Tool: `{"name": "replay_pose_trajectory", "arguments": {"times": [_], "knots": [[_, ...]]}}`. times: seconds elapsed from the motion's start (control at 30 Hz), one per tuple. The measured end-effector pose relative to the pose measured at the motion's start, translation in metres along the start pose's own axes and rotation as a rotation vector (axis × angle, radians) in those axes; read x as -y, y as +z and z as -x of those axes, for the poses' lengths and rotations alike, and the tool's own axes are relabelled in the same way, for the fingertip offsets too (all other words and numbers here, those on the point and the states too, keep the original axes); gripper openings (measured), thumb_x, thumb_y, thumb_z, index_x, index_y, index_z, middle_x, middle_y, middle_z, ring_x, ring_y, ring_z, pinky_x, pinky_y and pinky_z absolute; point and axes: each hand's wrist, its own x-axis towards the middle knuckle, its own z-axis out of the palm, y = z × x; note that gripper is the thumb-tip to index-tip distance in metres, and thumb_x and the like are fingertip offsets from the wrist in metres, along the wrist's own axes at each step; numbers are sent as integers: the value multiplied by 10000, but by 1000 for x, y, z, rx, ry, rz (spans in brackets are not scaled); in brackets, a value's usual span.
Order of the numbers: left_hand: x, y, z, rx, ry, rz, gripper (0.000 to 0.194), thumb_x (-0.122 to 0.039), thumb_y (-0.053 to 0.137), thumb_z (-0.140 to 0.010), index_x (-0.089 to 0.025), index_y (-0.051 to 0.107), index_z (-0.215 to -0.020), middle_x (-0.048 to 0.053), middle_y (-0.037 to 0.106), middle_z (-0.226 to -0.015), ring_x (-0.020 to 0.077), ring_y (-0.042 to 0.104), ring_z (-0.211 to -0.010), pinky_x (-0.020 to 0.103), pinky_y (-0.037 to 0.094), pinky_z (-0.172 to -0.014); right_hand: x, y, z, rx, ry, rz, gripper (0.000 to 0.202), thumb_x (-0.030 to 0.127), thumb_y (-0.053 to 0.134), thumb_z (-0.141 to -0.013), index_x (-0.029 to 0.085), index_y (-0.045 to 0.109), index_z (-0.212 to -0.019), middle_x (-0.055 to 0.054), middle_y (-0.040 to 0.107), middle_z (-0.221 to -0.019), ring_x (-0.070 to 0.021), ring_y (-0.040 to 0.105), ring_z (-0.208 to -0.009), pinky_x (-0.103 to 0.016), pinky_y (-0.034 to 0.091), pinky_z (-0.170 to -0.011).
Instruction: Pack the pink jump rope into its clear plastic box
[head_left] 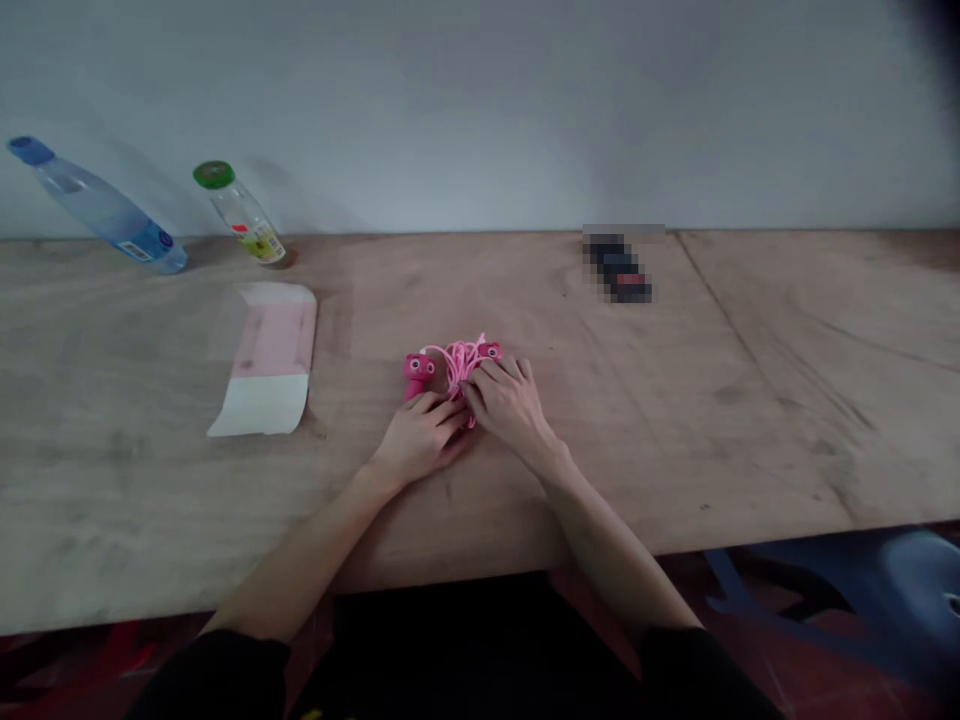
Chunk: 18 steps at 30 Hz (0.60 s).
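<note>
A pink jump rope (460,362) lies bundled on the wooden table in front of me, its cord gathered in loops. One handle (419,367), shaped like a cartoon animal head with big eyes, points up at the left of the bundle. The matching handle (490,351) shows at the right, partly covered by my fingers. My left hand (424,437) is closed round the lower part of the coils, beside the left handle. From the right, my right hand (511,408) pinches the bundled cord near its middle. The lower loops are hidden beneath both hands.
A pink and white sheet of card (274,340) lies at the left. Behind it, a blue-capped water bottle (105,205) and a green-capped glass bottle (244,215) stand by the wall. A blurred dark object (619,268) rests at the back right. A blue stool (847,600) is below the table's edge.
</note>
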Motion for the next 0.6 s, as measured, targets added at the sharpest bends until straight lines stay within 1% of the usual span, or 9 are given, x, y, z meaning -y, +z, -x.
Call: {"name": "replay_pose_trajectory", "arguments": {"times": [0.07, 0.2, 0.33, 0.47, 0.6], "knots": [[0, 0, 0, 7, -5, 14, 229, -340, 691, -1039, -232, 816, -1197, 86, 818, -1210, 259, 699, -1073, 440, 619, -928, -2, 3, 0, 8, -19, 11, 297, 276, 500, -1117, 200, 754, -984, -125, 765, -1088, -312, 573, -1067, -423, 345, -886], [0, 0, 0, 2, -11, 15, 271, -347, 688, -1039, -227, 801, -1254, 86, 822, -1215, 265, 701, -1064, 447, 621, -919, -2, 6, 1, 17, -7, 27, 281, 249, 496, -1100, 192, 750, -994, -150, 749, -1085, -333, 561, -1083, -426, 350, -884], [-1, -1, -1, -23, 6, -25, 252, -348, 672, -1049, -207, 813, -1203, 70, 831, -1198, 264, 701, -1025, 433, 620, -887, -2, 8, 3, 15, -15, 46, 274, 242, 496, -1092, 175, 747, -1004, -160, 749, -1085, -331, 569, -1064, -427, 350, -876], [-1, -1, 0, -20, 19, -23, 217, -354, 670, -1052, -212, 828, -1098, 59, 836, -1162, 260, 696, -1012, 429, 613, -875, -6, 7, 3, -5, -4, 23, 252, 286, 540, -1071, 191, 748, -965, -139, 767, -1068, -321, 590, -1046, -428, 355, -893], [-3, 0, 0, -16, -12, -21, 201, -343, 676, -1049, -229, 826, -1118, 63, 829, -1197, 260, 697, -1038, 442, 606, -902, -13, 1, 2, -8, 7, -50, 243, 335, 593, -1059, 220, 766, -933, -97, 799, -1039, -314, 612, -1068, -432, 362, -940]]}}
